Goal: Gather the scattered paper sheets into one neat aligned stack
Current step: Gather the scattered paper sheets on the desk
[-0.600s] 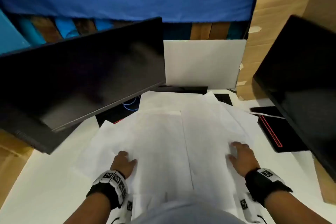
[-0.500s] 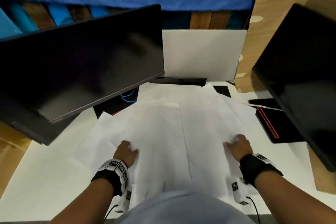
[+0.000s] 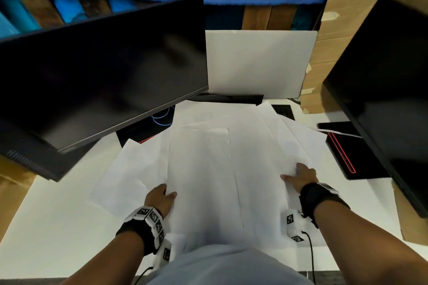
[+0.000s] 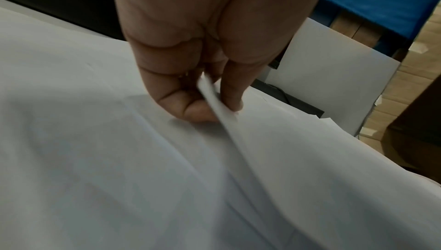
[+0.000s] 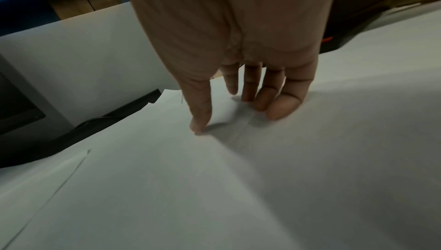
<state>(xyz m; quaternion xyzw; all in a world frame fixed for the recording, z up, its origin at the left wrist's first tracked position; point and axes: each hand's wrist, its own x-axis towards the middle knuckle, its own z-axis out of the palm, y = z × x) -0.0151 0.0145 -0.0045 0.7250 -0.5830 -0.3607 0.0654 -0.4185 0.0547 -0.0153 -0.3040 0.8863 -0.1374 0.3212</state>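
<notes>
Several white paper sheets (image 3: pixel 208 169) lie fanned and overlapping on the white desk (image 3: pixel 53 227) in front of me. My left hand (image 3: pixel 159 199) is at the left edge of the upper sheets. In the left wrist view its thumb and curled fingers (image 4: pixel 190 107) pinch a lifted edge of the paper sheets (image 4: pixel 222 110). My right hand (image 3: pixel 301 174) lies on the right side of the pile. In the right wrist view its straight fingers (image 5: pixel 281 107) and thumb press flat on the top sheet (image 5: pixel 214 178).
A dark monitor (image 3: pixel 97 81) overhangs the desk at the left, and a second one (image 3: pixel 389 90) stands at the right. A white board (image 3: pixel 257 65) leans at the back. A black box with red lines (image 3: pixel 347 152) sits right of the papers, cardboard behind it.
Both hands have shifted slightly outward along the pile's sides. The right hand's thumb now points in toward the middle. The sheets look much the same.
</notes>
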